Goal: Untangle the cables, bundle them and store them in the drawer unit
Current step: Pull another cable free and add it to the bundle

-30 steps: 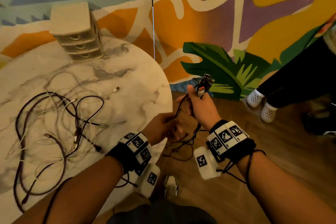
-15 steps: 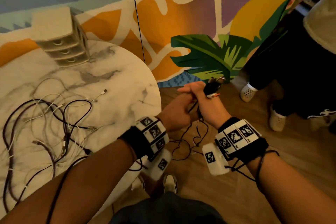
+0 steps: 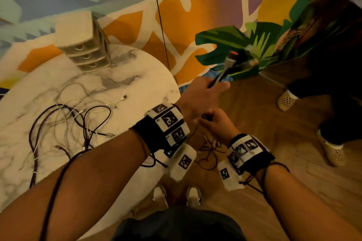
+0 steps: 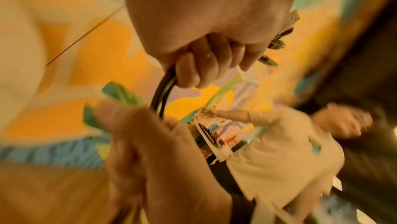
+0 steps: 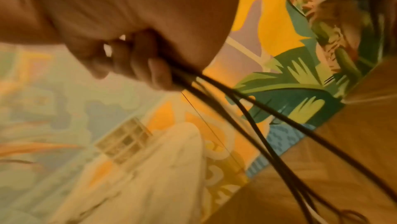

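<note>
My left hand grips a bunch of dark cables just below their plugs, which stick up and to the right beyond the table edge. In the left wrist view its fingers curl round the black cables. My right hand sits just below and grips the same strands; its fingers are curled round the dark cables. Thin loops hang under both hands. A tangle of dark and white cables lies on the marble table. The beige drawer unit stands at the table's far side, its drawers pushed in.
Another person stands at the right in dark trousers and white clogs. A painted wall runs behind the table, and a thin dark cord hangs in front of it. My own shoes are on the wooden floor below.
The plug end of the bundle has passed from my right hand to my left. My left hand rose to the top; my right hand dropped lower on the strands.
</note>
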Action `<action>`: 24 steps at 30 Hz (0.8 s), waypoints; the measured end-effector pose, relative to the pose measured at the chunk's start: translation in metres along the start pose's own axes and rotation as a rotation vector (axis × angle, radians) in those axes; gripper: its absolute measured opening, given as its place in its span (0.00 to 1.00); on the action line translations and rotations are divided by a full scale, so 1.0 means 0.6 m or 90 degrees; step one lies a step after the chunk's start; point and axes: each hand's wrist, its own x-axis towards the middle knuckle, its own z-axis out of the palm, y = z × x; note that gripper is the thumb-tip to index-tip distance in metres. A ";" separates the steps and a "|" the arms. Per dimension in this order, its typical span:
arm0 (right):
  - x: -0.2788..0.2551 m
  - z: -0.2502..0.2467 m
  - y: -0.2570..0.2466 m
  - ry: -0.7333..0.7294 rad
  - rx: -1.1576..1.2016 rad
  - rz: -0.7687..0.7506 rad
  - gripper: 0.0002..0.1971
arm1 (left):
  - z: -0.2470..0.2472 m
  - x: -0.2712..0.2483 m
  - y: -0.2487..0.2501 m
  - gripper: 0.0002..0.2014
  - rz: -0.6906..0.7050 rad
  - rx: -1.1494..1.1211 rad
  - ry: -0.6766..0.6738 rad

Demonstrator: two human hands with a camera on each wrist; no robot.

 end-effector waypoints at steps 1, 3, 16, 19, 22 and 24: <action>0.010 0.006 0.016 0.038 0.000 0.027 0.12 | -0.003 -0.001 0.015 0.22 0.057 0.175 0.002; 0.021 0.004 0.056 0.084 0.008 0.115 0.20 | -0.018 -0.003 0.059 0.19 0.167 0.427 -0.016; 0.031 -0.004 0.222 0.126 -0.028 0.410 0.16 | -0.096 0.008 0.150 0.16 0.420 0.859 0.089; 0.026 -0.008 0.233 0.086 -0.122 0.382 0.17 | -0.099 0.009 0.151 0.16 0.475 0.860 0.111; 0.024 -0.022 0.225 0.004 -0.226 0.391 0.13 | -0.094 0.013 0.145 0.18 0.513 0.833 0.128; 0.023 -0.036 0.218 0.020 -0.206 0.410 0.15 | -0.094 0.015 0.142 0.18 0.525 0.817 0.134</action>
